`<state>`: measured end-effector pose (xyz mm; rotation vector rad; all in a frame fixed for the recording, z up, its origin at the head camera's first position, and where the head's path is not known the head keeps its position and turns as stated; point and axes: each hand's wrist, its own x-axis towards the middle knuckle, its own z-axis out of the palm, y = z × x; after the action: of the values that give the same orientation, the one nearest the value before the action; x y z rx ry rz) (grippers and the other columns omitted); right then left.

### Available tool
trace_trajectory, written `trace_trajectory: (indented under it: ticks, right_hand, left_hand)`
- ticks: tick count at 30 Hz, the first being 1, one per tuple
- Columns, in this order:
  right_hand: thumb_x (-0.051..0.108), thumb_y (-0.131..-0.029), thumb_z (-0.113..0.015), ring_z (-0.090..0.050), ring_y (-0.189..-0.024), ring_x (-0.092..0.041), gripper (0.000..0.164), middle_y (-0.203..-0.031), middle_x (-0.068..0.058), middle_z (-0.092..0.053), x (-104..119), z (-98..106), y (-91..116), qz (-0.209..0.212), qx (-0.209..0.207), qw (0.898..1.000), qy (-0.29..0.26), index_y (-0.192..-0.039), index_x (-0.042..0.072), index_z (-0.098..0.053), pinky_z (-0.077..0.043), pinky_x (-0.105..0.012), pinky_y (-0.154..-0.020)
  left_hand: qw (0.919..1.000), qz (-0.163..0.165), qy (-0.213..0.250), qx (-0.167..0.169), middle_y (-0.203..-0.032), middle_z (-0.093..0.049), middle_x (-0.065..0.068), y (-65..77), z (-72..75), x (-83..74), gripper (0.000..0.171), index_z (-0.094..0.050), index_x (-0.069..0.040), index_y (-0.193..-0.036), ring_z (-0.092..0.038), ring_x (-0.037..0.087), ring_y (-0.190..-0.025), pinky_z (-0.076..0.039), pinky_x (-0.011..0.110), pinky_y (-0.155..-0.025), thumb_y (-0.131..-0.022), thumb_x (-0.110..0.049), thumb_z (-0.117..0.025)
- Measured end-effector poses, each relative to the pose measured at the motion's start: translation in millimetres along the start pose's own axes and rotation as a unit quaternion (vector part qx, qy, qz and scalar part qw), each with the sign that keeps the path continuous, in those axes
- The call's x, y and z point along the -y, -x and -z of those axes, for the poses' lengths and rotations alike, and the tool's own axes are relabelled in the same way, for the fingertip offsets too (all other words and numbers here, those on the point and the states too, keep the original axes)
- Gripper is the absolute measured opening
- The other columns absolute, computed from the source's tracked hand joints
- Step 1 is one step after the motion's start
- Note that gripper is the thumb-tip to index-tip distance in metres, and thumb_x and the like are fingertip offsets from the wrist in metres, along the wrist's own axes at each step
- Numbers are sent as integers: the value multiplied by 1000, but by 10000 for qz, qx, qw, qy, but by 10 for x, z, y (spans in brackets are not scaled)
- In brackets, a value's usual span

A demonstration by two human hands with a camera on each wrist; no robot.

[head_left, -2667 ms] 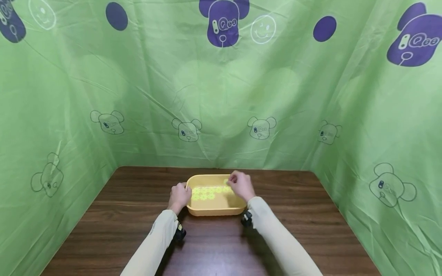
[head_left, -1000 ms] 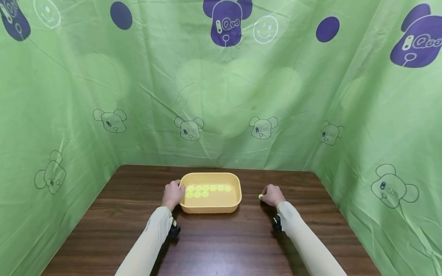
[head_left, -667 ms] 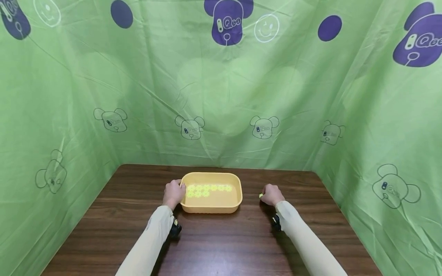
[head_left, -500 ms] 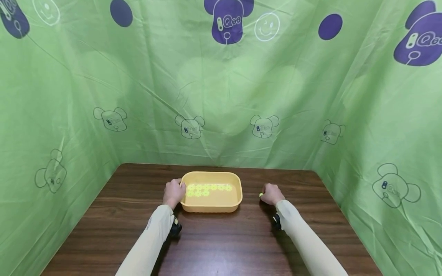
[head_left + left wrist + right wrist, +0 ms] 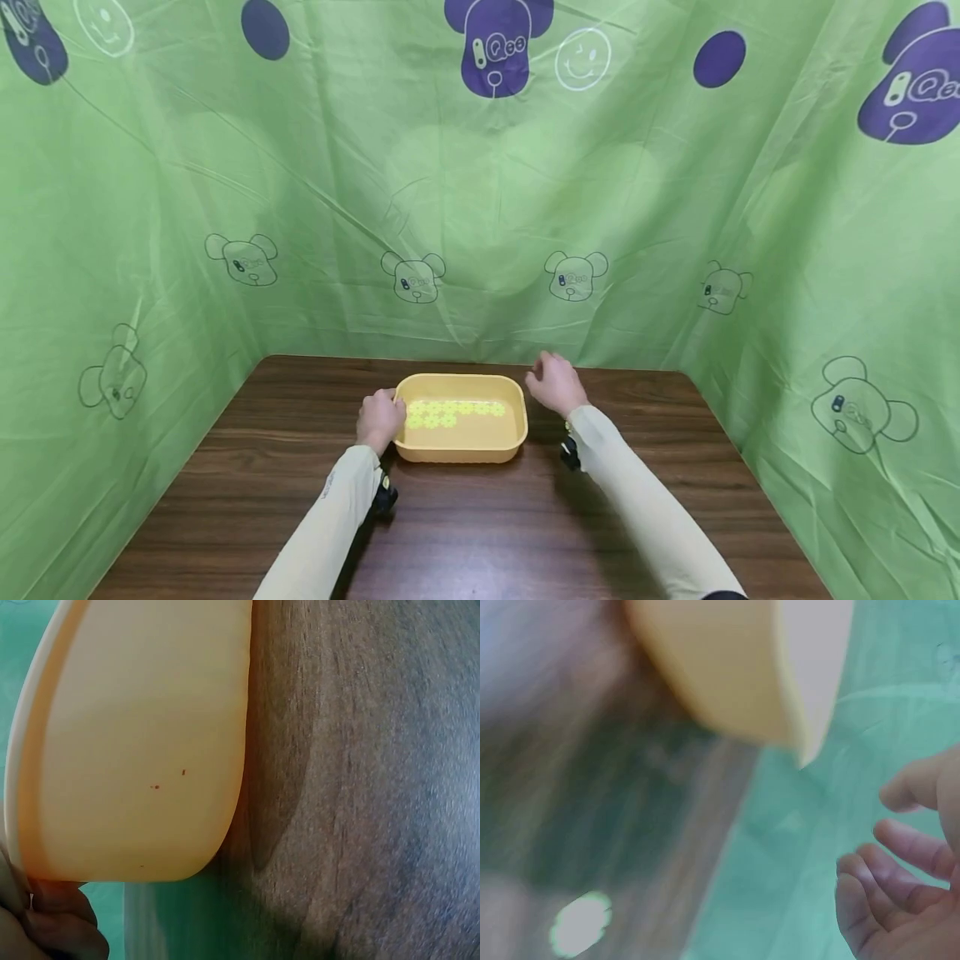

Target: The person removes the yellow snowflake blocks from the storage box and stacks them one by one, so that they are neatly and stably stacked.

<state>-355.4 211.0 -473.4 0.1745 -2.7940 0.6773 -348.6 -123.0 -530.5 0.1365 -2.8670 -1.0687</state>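
A yellow rectangular tray [image 5: 461, 456] stands on the table, with several small yellow-green flower-shaped pieces [image 5: 429, 414] laid in rows in its left and middle part. My left hand [image 5: 380, 421] grips the tray's left rim; the left wrist view shows its curled fingers [image 5: 67, 930] at the tray's end wall [image 5: 142, 735]. Raised beside the far right corner of the tray, my right hand [image 5: 557, 385] holds nothing, its fingers loosely bent and thumb apart in the right wrist view. One flower piece [image 5: 581, 924] lies on the table right of the tray, pale and blurred there.
The dark wood-grain table [image 5: 465, 525] is enclosed by green cloth [image 5: 480, 183] at the back and both sides, printed with bear heads. Each wrist carries a black camera, such as the right one [image 5: 570, 455].
My right hand took a flower piece from over the tray to the table at right, let it go there, and rose back leftward. The tray shifted slightly left, with my left hand on its rim.
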Motion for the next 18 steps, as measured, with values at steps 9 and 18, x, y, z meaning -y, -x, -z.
trace_trajectory:
  ticks: [9, 18]
  right_hand:
    - [18, -94, -63, -65, -95, -26, 29, -107, -13, -68, 697, -321, -118, 964, 1237, 9876, -72, -116, 1, -67, -56, -41, -84]
    - [20, -101, -44, -54, -136, -28, 44, -143, -10, -61, 864, -830, 137, 1752, 3019, 9369, 177, -137, 6, -63, -41, -37, -113]
  left_hand:
    - [9998, 36, -138, -134, -122, -69, 27, 5, -47, 29, 40, -64, -3, -135, -71, 40, -95, -57, 52, -73, -101, -21, -53]
    - [9996, -67, -204, -157, -124, -68, 27, -8, -44, -8, 41, -63, -3, -136, -71, 42, -97, -57, 54, -73, -101, -19, -51]
